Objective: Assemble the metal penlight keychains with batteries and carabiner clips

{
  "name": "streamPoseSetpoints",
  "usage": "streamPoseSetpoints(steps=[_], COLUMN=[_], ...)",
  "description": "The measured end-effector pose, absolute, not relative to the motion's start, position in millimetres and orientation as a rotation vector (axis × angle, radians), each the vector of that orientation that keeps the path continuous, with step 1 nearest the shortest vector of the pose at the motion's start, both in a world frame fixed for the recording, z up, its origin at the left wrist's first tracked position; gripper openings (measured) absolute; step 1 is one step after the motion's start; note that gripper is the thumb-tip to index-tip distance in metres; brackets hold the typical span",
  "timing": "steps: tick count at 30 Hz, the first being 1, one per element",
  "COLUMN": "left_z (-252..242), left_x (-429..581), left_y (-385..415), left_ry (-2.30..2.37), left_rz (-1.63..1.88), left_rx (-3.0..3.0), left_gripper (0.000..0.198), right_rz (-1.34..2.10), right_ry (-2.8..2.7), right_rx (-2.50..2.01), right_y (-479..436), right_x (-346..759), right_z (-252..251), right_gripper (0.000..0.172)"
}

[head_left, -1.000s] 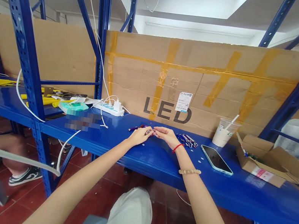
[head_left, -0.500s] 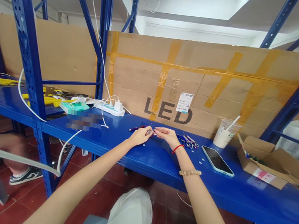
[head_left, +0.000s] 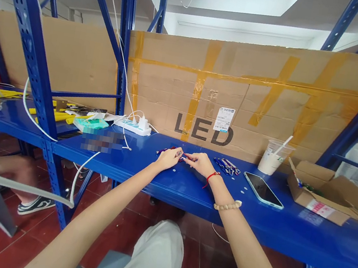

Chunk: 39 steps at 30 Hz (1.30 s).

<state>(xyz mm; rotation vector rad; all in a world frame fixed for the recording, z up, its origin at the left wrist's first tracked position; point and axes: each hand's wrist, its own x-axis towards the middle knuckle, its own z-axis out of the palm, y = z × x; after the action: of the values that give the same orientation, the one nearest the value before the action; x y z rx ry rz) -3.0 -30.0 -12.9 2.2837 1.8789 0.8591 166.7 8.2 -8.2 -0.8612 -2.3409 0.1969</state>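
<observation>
The small red-and-dark piece (head_left: 188, 157) lies directly between the two hands, low over the blue bench (head_left: 187, 186), with the left hand (head_left: 168, 158) just beside it on one side and the right hand (head_left: 200, 162) on the other; neither is clearly nearer. The fingers of both hands look drawn together and pinched on it, though the fingertips cover much of it and the exact grip is hard to make out. What shows of its long axis seems to run roughly sideways, from one hand toward the other, but it is too small to be sure. More purple-and-red pieces (head_left: 161, 151) poke out beyond the left hand, partly hidden by it. On the opposite side, a little pile of blue and silver pieces (head_left: 227, 166) rests near the right hand, apart from its fingers, and the phone (head_left: 263, 190) lies farther out on that same side, slanted.
</observation>
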Motion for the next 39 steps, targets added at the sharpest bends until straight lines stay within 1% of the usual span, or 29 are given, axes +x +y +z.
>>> streamPoseSetpoints(steps=[5, 9, 12, 15, 18, 21, 25, 30, 34, 39], left_z=[-13.2, -13.1, -13.2, -13.1, -13.4, -14.3, -14.6, -12.4, -12.2, -13.0], left_x=[-5.2, -5.4, -4.5, -3.5, -3.3, -3.6, -2.1, 2.4, 3.7, 3.3], left_y=[-28.8, -29.1, -29.1, -29.1, -28.6, -27.5, -27.6, -31.1, -31.3, -30.6], left_ry=[1.847, 1.826, 1.802, 1.776, 1.779, 1.790, 1.814, 1.951, 2.072, 2.104], left_rz=[0.835, 0.852, 0.867, 0.945, 1.054, 1.074, 0.924, 0.736, 0.637, 0.584], left_rx=[2.316, 2.310, 2.294, 2.242, 2.168, 2.153, 2.233, 2.394, 2.419, 2.458], left_gripper=[0.028, 0.029, 0.029, 0.032, 0.034, 0.033, 0.032, 0.036, 0.037, 0.038], right_rz=[-0.113, -0.192, -0.174, -0.080, 0.017, 0.051, 0.062, 0.069, 0.057, 0.074], right_ry=[-2.524, -2.554, -2.507, -2.427, -2.295, -2.168, -2.071, -2.130, -2.189, -2.220], right_rx=[-0.941, -0.941, -0.923, -0.911, -0.928, -0.950, -0.917, -0.841, -0.817, -0.808], right_y=[-5.9, -10.0, -7.4, -2.7, 2.9, 7.9, 10.3, 7.7, 6.7, 7.9], right_x=[159.9, 156.8, 156.6, 156.5, 156.8, 157.8, 158.2, 156.8, 156.4, 156.1], right_z=[-0.4, 2.0, 0.7, -1.4, -4.2, -7.4, -9.9, -9.2, -9.2, -10.3], right_gripper=[0.026, 0.025, 0.023, 0.026, 0.025, 0.026, 0.030, 0.031, 0.031, 0.029])
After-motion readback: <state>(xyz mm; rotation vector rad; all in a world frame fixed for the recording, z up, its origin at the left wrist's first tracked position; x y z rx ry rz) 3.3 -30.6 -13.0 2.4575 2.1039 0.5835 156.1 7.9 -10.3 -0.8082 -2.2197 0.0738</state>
